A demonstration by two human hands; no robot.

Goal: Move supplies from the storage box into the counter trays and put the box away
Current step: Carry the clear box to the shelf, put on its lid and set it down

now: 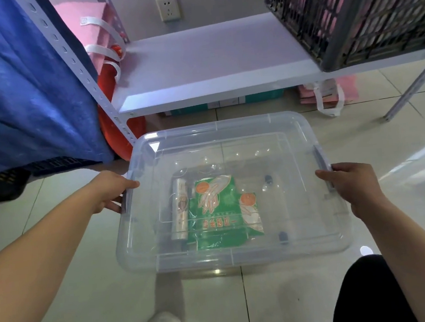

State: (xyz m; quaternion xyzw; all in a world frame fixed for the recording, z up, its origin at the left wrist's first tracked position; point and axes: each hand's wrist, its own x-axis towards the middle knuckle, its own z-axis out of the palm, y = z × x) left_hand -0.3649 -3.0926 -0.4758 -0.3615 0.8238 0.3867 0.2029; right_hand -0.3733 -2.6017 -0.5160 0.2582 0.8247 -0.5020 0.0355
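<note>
My left hand (114, 192) and right hand (349, 184) clamp the side latches of the lidded clear storage box (235, 257) above the floor, green glove packets (223, 208) and a roll (179, 210) not yet unloaded.

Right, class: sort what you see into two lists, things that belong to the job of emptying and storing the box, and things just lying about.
Part of the job:
clear plastic lidded storage box
green glove packets
silver wrapped roll
left hand
right hand
white metal shelf

Just lying about:
black mesh crate
pink bag with white handles
blue cloth
</note>
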